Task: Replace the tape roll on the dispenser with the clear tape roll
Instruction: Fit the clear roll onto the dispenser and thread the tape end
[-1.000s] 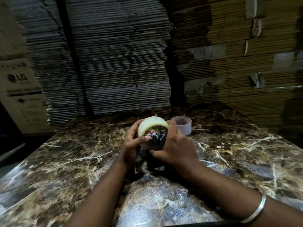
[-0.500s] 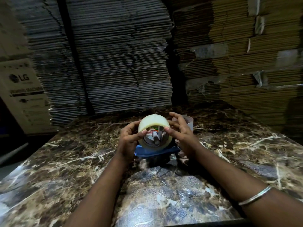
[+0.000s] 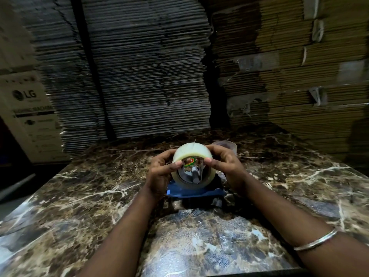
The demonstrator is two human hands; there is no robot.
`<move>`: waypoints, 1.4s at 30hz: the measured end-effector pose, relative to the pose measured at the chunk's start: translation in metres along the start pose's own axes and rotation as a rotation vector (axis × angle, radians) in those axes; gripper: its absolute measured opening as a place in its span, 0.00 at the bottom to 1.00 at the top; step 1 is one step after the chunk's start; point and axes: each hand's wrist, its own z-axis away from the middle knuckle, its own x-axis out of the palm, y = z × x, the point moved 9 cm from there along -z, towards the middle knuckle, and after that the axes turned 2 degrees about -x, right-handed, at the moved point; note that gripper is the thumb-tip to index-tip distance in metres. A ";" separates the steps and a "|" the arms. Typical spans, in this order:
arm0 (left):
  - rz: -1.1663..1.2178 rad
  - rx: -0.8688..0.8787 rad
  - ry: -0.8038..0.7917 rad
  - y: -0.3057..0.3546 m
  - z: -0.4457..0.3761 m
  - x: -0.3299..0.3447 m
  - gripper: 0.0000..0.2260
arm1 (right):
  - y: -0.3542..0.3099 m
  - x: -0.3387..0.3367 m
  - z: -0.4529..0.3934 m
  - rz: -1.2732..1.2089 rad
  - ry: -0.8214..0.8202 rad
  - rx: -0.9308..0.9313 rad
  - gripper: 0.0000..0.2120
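Note:
A clear tape roll [image 3: 191, 152] with a red and green label inside its core stands upright on the blue tape dispenser [image 3: 196, 192] at the middle of the marble table [image 3: 83, 198]. My left hand [image 3: 161, 172] grips the roll's left side, thumb on its front rim. My right hand [image 3: 226, 162] grips its right side, thumb likewise on the front rim. The dispenser's hub shows through the roll's core; its lower body is hidden in shadow. Behind my right hand stands another, nearly spent tape roll [image 3: 226, 145] on the table.
Tall stacks of flattened cardboard [image 3: 147, 66] rise right behind the table's far edge. A printed carton [image 3: 30, 116] stands at the left. A silver bangle [image 3: 315, 241] circles my right wrist. A plastic-covered patch [image 3: 209, 242] lies on the near table.
My right hand shifted from covering the roll's front to gripping its right side. The dispenser's blue base came into view below the roll, which now faces me squarely between both hands.

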 end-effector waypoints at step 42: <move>-0.108 0.120 0.119 0.016 0.011 0.008 0.20 | -0.025 -0.010 0.025 1.014 0.293 0.020 0.20</move>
